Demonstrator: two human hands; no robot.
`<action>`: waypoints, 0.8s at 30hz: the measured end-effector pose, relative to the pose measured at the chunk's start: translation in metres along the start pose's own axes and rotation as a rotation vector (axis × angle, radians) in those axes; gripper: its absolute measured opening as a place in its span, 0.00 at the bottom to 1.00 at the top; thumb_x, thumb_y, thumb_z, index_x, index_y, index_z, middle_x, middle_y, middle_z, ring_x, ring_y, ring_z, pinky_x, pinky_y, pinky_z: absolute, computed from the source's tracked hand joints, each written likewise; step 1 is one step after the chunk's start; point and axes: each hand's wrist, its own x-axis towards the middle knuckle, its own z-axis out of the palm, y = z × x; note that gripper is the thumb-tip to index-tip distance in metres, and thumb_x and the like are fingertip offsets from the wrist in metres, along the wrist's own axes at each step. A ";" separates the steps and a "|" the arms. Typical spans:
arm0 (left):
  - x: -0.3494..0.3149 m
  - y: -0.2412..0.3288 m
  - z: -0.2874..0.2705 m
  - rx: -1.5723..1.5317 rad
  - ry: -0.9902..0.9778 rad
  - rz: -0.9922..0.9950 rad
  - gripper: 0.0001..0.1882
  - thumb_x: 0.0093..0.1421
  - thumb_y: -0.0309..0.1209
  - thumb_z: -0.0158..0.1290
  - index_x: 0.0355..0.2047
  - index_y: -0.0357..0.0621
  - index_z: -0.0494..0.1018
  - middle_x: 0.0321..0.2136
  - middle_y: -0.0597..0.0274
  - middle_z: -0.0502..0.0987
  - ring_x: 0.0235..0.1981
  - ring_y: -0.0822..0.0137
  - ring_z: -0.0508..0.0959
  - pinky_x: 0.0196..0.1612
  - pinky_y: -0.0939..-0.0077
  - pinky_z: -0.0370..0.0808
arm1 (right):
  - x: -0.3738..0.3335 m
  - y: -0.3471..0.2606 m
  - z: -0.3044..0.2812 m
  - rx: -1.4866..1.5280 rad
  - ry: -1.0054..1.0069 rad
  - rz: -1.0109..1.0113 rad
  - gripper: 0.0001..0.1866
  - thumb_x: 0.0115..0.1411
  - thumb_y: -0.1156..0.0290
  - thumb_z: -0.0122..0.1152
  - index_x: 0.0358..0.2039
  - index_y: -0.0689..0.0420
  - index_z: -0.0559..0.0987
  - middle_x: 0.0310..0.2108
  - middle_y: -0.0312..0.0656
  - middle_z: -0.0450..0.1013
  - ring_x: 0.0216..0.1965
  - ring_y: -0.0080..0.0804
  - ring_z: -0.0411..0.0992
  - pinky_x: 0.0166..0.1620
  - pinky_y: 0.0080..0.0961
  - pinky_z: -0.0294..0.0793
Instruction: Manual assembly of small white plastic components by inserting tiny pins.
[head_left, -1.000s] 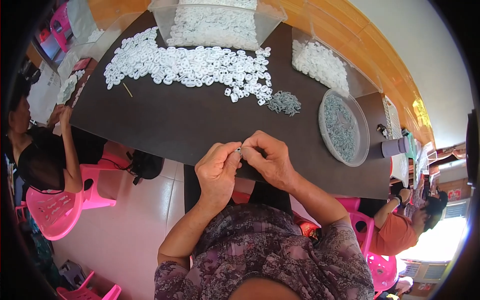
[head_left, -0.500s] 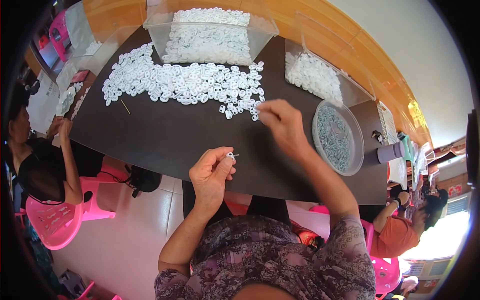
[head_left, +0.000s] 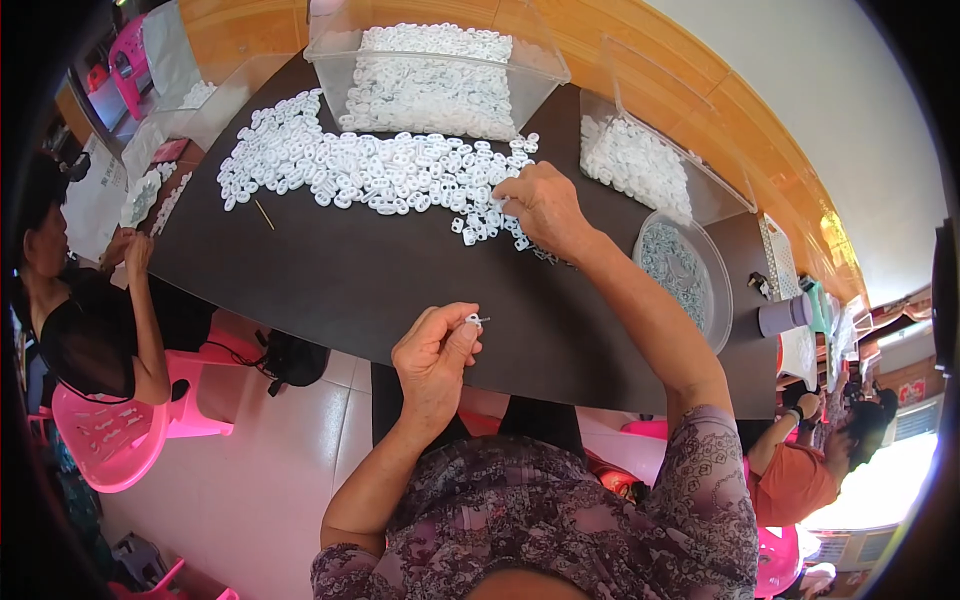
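Nearer the wearer than the white pile (head_left: pixel 395 172), the left hand (head_left: pixel 432 352) pinches a small white piece (head_left: pixel 473 319), which a slackening thumb could drop; over the pile's right end, the right hand (head_left: pixel 545 208), grip unclear, could scatter pieces by brushing them.

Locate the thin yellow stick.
In the head view, the thin yellow stick lies on the left of the dark table, just nearer than the small white pieces.

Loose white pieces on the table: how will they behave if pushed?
The white pieces look small and plastic, so probably light and stiff. Mostly lying flat, they'd likely slide rather than roll. They're crowded together, so neighbours would probably shift too.
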 end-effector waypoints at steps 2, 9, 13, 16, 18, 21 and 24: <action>0.000 0.000 0.000 0.004 0.000 0.004 0.08 0.58 0.20 0.51 0.38 0.33 0.74 0.27 0.65 0.72 0.24 0.79 0.72 0.24 0.88 0.69 | 0.000 0.000 0.001 0.004 -0.002 -0.022 0.08 0.45 0.75 0.63 0.29 0.52 0.80 0.23 0.41 0.69 0.31 0.40 0.68 0.35 0.34 0.68; 0.000 -0.001 0.000 -0.002 0.000 0.025 0.07 0.58 0.20 0.51 0.38 0.33 0.74 0.27 0.65 0.72 0.23 0.79 0.72 0.24 0.88 0.69 | 0.002 0.002 0.004 0.077 0.045 -0.095 0.08 0.43 0.77 0.62 0.27 0.54 0.78 0.23 0.40 0.70 0.32 0.40 0.68 0.35 0.34 0.68; 0.000 -0.001 0.001 -0.006 0.003 0.025 0.07 0.58 0.20 0.51 0.38 0.33 0.75 0.27 0.65 0.72 0.23 0.80 0.72 0.24 0.88 0.69 | 0.003 -0.001 -0.001 0.130 0.085 -0.129 0.08 0.44 0.78 0.60 0.28 0.57 0.75 0.23 0.42 0.70 0.29 0.41 0.68 0.33 0.33 0.68; -0.001 0.000 0.001 0.009 0.010 0.009 0.07 0.58 0.20 0.51 0.38 0.33 0.75 0.26 0.65 0.72 0.23 0.80 0.72 0.24 0.88 0.69 | -0.004 -0.019 -0.017 0.260 0.051 0.077 0.05 0.48 0.78 0.60 0.28 0.60 0.74 0.23 0.40 0.71 0.27 0.33 0.69 0.32 0.27 0.68; -0.001 0.000 0.000 0.003 0.007 0.014 0.08 0.58 0.20 0.52 0.38 0.33 0.75 0.26 0.66 0.72 0.23 0.80 0.72 0.24 0.88 0.70 | -0.010 -0.035 -0.031 0.470 -0.004 0.212 0.05 0.50 0.78 0.59 0.29 0.60 0.75 0.24 0.38 0.72 0.28 0.28 0.70 0.33 0.24 0.68; -0.001 -0.001 -0.003 0.003 0.003 0.006 0.08 0.58 0.22 0.52 0.39 0.33 0.74 0.27 0.64 0.73 0.24 0.78 0.72 0.25 0.87 0.70 | -0.025 -0.049 -0.038 0.804 -0.084 0.361 0.04 0.53 0.78 0.59 0.31 0.62 0.76 0.27 0.34 0.73 0.30 0.20 0.70 0.34 0.18 0.69; 0.000 0.003 -0.003 -0.044 0.017 -0.051 0.10 0.58 0.23 0.53 0.40 0.32 0.73 0.27 0.60 0.75 0.23 0.75 0.73 0.26 0.85 0.71 | -0.041 -0.059 -0.047 0.995 -0.141 0.404 0.06 0.55 0.77 0.58 0.34 0.63 0.77 0.29 0.33 0.74 0.32 0.18 0.70 0.36 0.16 0.69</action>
